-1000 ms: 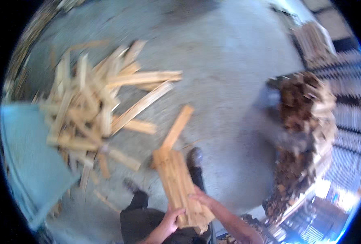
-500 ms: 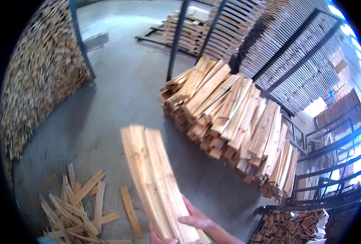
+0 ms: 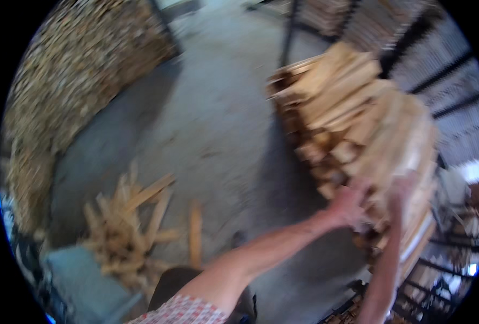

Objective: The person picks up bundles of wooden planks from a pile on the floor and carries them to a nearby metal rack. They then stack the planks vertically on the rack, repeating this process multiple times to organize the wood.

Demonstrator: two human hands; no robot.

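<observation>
Reaching up and to the right, a person presses both hands against a tall stack of pale wooden slats (image 3: 369, 129) that rises at the right of the scene, its cut ends facing the open floor. The left hand (image 3: 347, 204) lies on the lower near face of the stack, fingers spread over the slat ends; the right hand (image 3: 402, 186) sits just beside it, a little farther right, laid flat along the boards. Motion blur hides the fingertips, so whether either grip closes on a slat or simply pushes against the wood cannot be told. The slats lie lengthwise and level, one course on another, an arrangement that would keep the stack square and stable. A loose heap of shorter slats (image 3: 126, 227) lies scattered on the grey concrete floor (image 3: 218, 124) at the near left, well apart from the stack, beside a blue-grey sheet (image 3: 83, 281). Along the far left stands a high wall of stacked timber ends (image 3: 72, 81). Dark metal racking (image 3: 444, 70) frames the stack on the right and behind.
</observation>
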